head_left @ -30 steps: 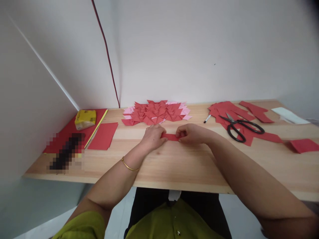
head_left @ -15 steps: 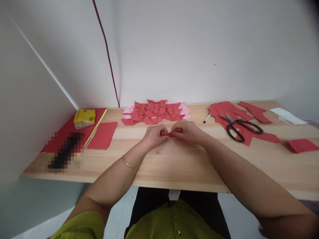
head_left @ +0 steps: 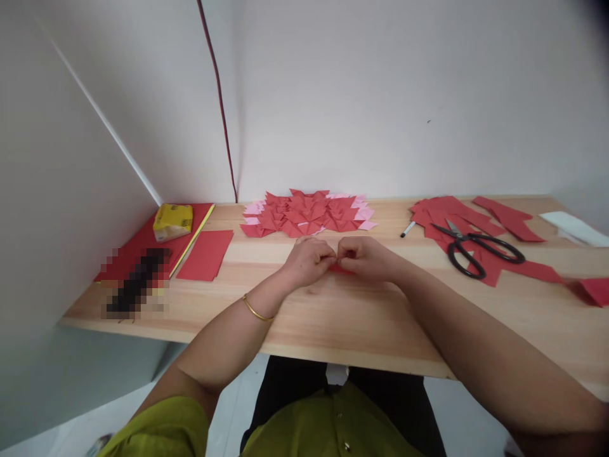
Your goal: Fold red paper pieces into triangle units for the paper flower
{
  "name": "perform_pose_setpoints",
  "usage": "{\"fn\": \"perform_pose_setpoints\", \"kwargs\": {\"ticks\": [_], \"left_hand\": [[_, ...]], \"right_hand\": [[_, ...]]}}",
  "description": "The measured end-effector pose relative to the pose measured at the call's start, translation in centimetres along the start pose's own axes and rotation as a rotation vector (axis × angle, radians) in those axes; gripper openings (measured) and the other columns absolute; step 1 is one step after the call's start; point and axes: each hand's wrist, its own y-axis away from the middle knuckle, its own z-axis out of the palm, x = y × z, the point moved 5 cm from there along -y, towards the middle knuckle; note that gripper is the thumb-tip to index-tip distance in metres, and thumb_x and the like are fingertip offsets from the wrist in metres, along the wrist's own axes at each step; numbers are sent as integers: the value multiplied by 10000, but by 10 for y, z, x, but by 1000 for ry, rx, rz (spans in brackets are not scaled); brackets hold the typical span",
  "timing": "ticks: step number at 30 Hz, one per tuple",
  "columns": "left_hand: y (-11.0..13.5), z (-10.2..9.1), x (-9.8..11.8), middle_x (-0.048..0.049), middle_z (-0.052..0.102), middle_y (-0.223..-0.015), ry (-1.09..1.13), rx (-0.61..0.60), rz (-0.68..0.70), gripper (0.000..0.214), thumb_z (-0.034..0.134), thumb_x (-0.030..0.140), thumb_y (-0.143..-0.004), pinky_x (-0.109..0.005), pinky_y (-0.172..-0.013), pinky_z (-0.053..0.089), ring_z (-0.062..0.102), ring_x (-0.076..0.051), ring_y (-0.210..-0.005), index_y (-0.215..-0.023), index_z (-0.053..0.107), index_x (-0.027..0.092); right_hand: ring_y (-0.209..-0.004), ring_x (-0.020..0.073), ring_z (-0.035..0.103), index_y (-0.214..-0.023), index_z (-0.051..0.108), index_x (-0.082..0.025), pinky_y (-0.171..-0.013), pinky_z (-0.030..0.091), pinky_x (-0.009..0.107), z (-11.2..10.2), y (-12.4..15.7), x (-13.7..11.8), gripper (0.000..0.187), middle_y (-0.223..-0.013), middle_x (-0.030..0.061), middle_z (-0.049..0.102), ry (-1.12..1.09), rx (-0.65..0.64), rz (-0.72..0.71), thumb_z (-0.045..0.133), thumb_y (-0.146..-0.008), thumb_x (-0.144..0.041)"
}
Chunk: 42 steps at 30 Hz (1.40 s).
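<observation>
My left hand (head_left: 307, 260) and my right hand (head_left: 364, 257) meet knuckle to knuckle on the wooden table (head_left: 333, 317), fingers curled. Between them they pinch a small folded red paper strip (head_left: 340, 269), of which only a sliver shows under the fingertips. A gold bangle sits on my left wrist. Just beyond the hands lies a pile of folded red and pink paper pieces (head_left: 307, 213).
Black scissors (head_left: 478, 246) lie on red paper offcuts (head_left: 445, 212) at the right, with a pen (head_left: 408, 229) beside them. A red sheet (head_left: 206, 255), a yellow packet (head_left: 172, 221) and a blurred dark object (head_left: 137, 284) are at the left. White walls close the back and left.
My hands have drawn together over the red strip, which showed as a long band a second ago and is now almost hidden. The view has shifted slightly leftward.
</observation>
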Motion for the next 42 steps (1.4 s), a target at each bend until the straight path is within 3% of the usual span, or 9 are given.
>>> {"fn": "perform_pose_setpoints", "kwargs": {"ticks": [4,9,16,20,24,27,34,38,42], "left_hand": [[-1,1,0,7,578,-631,173,-66,35,181,521,199,-793,-257,-690,373,493,-115,-651,-653,627,158],[2,7,-8,21,550,-637,388,-133,-70,187,506,249,-793,-233,-615,362,477,-100,-627,-688,623,147],[1,10,-10,7,581,-665,300,-144,-102,160,523,229,-773,-240,-662,371,494,-114,-672,-668,619,156],[2,10,-8,17,552,-651,393,-195,-107,185,526,280,-790,-236,-648,362,471,-103,-651,-710,628,148],[3,9,-12,24,537,-633,452,-141,-162,210,537,313,-790,-234,-608,347,452,-95,-624,-713,624,138],[3,9,-12,18,554,-631,386,-103,-113,176,548,259,-775,-238,-616,349,468,-97,-628,-677,625,134],[2,11,-13,3,625,-714,445,-181,-113,160,575,274,-766,-231,-641,386,521,-109,-676,-780,671,147],[2,10,-14,4,627,-699,329,-158,-109,139,571,249,-761,-239,-652,383,525,-119,-685,-751,676,158],[3,10,-15,6,649,-760,353,-181,-110,146,584,261,-756,-235,-671,396,547,-128,-730,-817,677,166]], "right_hand": [[-558,92,370,-659,532,-171,-534,288,232,0,2,1,109,-585,-46,434,-140,-131,9,511,-729,-253],[-583,98,382,-710,549,-178,-556,299,240,0,4,-1,123,-613,-38,461,-140,-206,32,514,-759,-286],[-572,104,389,-747,550,-190,-533,299,240,3,6,3,241,-628,-25,474,-56,-233,85,564,-769,-430],[-591,118,392,-788,574,-196,-546,305,250,-1,7,3,301,-650,-13,482,-40,-311,55,537,-808,-494],[-615,131,428,-814,596,-207,-580,330,269,-2,6,5,337,-680,3,521,-18,-291,52,508,-826,-532],[-635,145,464,-788,605,-198,-597,348,283,1,5,5,332,-691,20,552,30,-243,0,515,-822,-516],[-675,153,505,-789,622,-197,-611,368,273,-2,5,2,322,-736,20,591,3,-257,3,518,-820,-500],[-672,156,511,-769,615,-204,-611,374,276,-1,5,0,298,-729,13,596,76,-253,-7,533,-809,-487],[-666,169,531,-745,619,-205,-597,381,282,1,6,2,297,-718,17,617,113,-229,25,528,-806,-481]]}}
